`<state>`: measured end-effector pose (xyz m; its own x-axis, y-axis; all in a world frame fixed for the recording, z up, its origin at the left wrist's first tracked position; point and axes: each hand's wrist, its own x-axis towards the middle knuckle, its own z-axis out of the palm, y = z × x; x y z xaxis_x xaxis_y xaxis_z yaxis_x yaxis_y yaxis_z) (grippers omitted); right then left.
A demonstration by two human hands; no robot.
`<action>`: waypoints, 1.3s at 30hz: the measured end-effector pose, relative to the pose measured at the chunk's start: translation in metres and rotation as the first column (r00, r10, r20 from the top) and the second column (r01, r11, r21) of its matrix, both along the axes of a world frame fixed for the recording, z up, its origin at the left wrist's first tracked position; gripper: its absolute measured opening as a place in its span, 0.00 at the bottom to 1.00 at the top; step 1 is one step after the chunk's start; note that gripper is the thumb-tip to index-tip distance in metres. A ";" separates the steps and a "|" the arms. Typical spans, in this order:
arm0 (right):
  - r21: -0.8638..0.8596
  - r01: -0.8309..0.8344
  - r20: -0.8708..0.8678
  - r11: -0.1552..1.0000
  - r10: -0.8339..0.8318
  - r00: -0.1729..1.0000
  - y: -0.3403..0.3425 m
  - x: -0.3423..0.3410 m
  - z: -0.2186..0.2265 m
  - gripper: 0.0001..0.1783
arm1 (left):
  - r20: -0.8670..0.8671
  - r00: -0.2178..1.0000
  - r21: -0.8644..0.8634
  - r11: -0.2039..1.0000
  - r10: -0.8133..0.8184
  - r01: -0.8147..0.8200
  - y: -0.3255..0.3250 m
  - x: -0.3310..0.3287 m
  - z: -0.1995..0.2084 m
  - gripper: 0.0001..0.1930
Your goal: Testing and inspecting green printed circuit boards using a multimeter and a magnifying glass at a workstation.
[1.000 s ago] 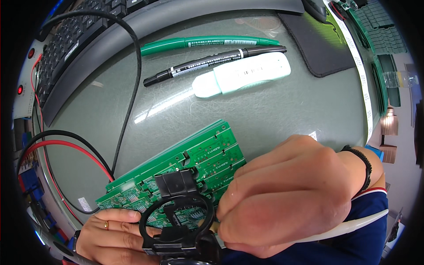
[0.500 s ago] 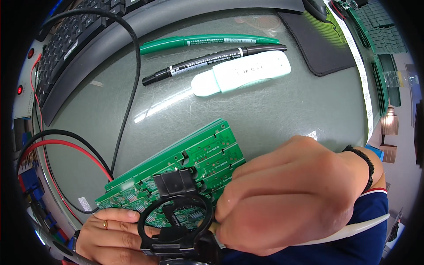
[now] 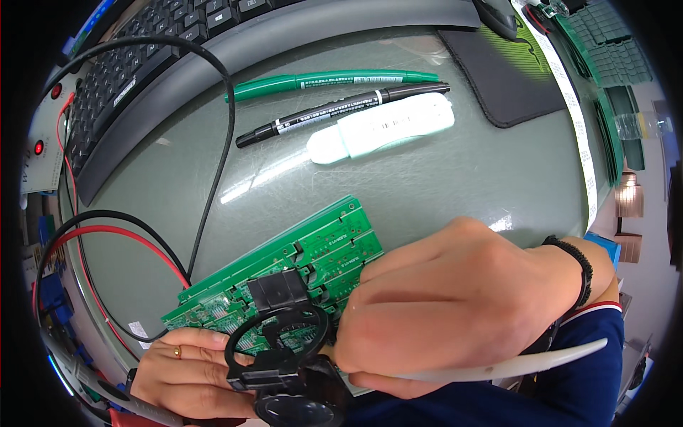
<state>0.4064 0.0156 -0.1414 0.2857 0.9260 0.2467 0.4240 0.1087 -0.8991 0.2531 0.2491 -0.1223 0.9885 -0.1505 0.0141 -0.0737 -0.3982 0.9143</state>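
Green circuit boards, several to the stack, lie slanted in front of me with small components on their lower left part. My left hand, a gold ring on one finger, rests on their lower left edge, fingers stretched out and its thumb hidden. Over the lower boards my right hand is closed around a white, curved, tapering handle. The handle's narrow tail points right; its working end is hidden behind the hand and a black-framed magnifier, which also covers part of the boards and left fingertips.
Beyond the boards lie a white capped bottle, a black marker and a green pen. A keyboard stands far left, a mouse pad far right. Black cable and red wire loop at left.
My right hand has shifted slightly left with the white handle, whose tail now sits lower and further left. The whole view has tilted slightly; the boards remain under both hands.
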 end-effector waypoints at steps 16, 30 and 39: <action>0.087 0.006 0.110 0.996 -0.016 0.994 0.003 0.000 -0.003 0.03 | -0.210 0.860 -0.148 0.884 -0.466 0.443 0.034 0.019 0.017 0.29; 0.363 0.109 0.066 0.925 -0.142 0.988 0.017 -0.002 -0.015 0.04 | -0.192 0.880 -0.130 0.900 -0.435 0.417 0.032 0.017 0.016 0.30; 0.219 0.118 0.105 0.968 -0.144 0.984 0.006 -0.006 -0.011 0.07 | -0.219 0.899 -0.144 0.924 -0.379 0.354 0.026 0.011 0.016 0.30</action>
